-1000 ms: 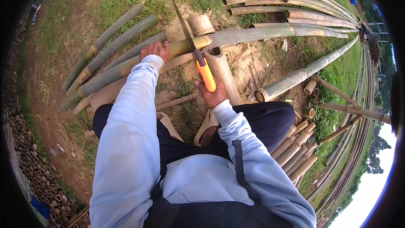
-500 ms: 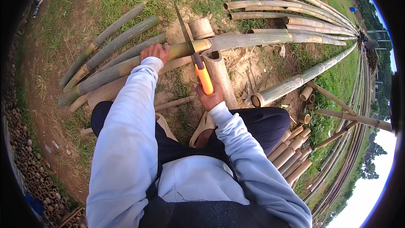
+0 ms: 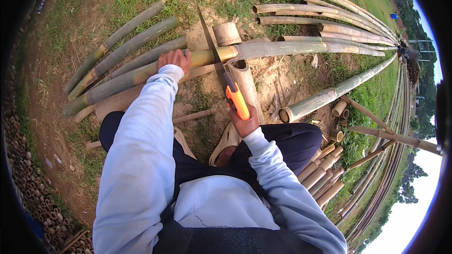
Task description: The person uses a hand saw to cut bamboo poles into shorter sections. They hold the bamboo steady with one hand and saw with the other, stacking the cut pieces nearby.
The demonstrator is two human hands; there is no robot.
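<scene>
Just on the near side of the long bamboo pole (image 3: 256,50), a bit R of its middle stretch, the R hand (image 3: 246,121) has a saw (image 3: 219,62) by its orange handle (image 3: 238,100), grip wrapped right round it; that hand's clear of the pole, only the tool reaches over. Saw's long axis runs away from the R grip, fwd & slightly L, so the dark blade (image 3: 207,30) crosses the pole approx. square, tip out past its far side; can't tell from here if the teeth sit in a cut. A hollow bamboo length (image 3: 247,83) points its open end at the pole's near side, just R of the blade; can't say if they touch. L hand (image 3: 174,60) is the nearer one to the pole: it's right on it, a little L of the blade, fingers curled over the top, that grip closed on the bamboo. Pole itself lies crosswise, L end angled nearer, R end running well off. Just past its far side, nr the blade, is a short bamboo stub (image 3: 227,34); also beyond it, on the L, some greenish cut lengths (image 3: 136,43) lie at a slant. Farther out beyond its R half, pale poles (image 3: 306,8) fan out. Brands, labels, writing: none I can read anywhere nr the pole.
</scene>
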